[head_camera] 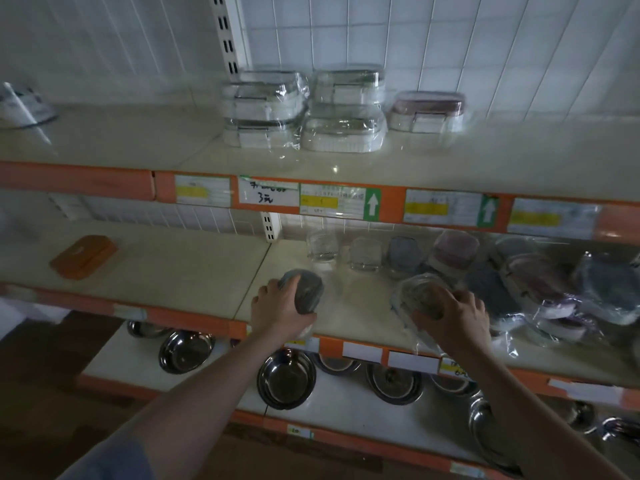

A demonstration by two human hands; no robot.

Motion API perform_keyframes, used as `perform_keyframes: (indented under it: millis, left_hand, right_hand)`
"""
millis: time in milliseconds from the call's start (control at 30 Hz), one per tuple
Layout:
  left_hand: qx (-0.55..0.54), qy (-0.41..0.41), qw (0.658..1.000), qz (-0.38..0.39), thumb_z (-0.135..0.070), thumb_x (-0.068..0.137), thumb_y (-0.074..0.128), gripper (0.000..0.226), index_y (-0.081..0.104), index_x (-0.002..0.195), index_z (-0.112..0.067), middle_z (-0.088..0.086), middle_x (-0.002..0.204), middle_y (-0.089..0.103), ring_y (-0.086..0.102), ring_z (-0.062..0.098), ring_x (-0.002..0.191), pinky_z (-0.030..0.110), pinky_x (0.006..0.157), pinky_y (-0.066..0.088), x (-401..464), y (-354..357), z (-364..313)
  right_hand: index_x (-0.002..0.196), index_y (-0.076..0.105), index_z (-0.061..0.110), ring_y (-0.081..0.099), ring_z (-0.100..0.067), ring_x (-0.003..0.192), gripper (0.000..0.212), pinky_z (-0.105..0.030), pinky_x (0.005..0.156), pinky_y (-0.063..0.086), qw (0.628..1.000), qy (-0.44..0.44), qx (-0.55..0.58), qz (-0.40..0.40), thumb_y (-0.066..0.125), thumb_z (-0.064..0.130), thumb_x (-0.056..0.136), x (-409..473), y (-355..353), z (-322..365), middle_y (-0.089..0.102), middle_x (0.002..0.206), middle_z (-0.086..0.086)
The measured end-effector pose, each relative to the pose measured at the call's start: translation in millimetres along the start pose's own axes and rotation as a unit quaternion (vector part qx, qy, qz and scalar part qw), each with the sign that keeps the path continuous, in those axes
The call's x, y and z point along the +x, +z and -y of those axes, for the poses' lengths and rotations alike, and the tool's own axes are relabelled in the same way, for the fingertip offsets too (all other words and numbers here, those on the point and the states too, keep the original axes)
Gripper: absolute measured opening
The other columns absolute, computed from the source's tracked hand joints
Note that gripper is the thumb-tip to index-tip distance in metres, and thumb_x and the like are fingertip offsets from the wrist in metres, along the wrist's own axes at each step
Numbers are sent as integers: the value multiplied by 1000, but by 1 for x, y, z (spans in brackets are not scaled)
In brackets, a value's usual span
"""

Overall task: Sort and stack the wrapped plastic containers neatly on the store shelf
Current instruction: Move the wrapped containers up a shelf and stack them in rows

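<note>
2 hands (280, 306), 5 top-shelf wrapped containers (343, 109), 1 orange box (83, 256).

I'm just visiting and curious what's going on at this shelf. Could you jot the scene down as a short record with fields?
place: store shelving with orange edge strips
left hand: grips a grey-lidded container on the middle shelf
right hand: holds a wrapped clear container on the same shelf
right of the hands: untidy heap of wrapped containers
top shelf: stacked wrapped boxes, one pink-lidded box beside them
far left, middle shelf: orange box
bottom shelf: steel bowls
</note>
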State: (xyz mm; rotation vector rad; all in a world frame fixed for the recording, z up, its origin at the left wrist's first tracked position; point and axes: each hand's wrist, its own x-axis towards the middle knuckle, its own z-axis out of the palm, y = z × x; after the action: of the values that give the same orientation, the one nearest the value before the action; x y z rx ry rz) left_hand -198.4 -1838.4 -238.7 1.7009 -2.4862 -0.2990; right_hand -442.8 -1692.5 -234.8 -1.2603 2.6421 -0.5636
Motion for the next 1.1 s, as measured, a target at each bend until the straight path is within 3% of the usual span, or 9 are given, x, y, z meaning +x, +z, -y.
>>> perform_keyframes:
  millis: [633, 800, 1100]
  left_hand:
    - [-21, 72, 997, 32, -55, 74, 65, 80, 29, 142, -33, 7, 129, 46, 45, 27, 116, 35, 93, 39, -115, -110, 34]
    - [-36, 88, 995, 41, -54, 73, 67, 84, 28, 144, -33, 6, 132, 45, 44, 26, 118, 35, 95, 40, -139, -151, 46]
    - [-100, 136, 986, 7, -48, 68, 74, 82, 35, 140, -38, 2, 126, 50, 50, 21, 111, 31, 90, 44, -171, -232, 61]
  right_hand:
    - [131, 49, 40, 40, -32, 118, 58, -37, 97, 35, 1000, -23, 5, -7, 58, 62, 78, -134, -73, 73, 45, 132, -12]
    - [129, 49, 42, 44, -31, 111, 62, -36, 92, 38, 999, -50, 1, -14, 51, 69, 73, -158, -98, 94, 54, 124, -8]
    - [134, 45, 38, 43, -28, 114, 62, -36, 93, 41, 993, -114, -7, -30, 60, 60, 78, -183, -154, 140, 50, 125, -8]
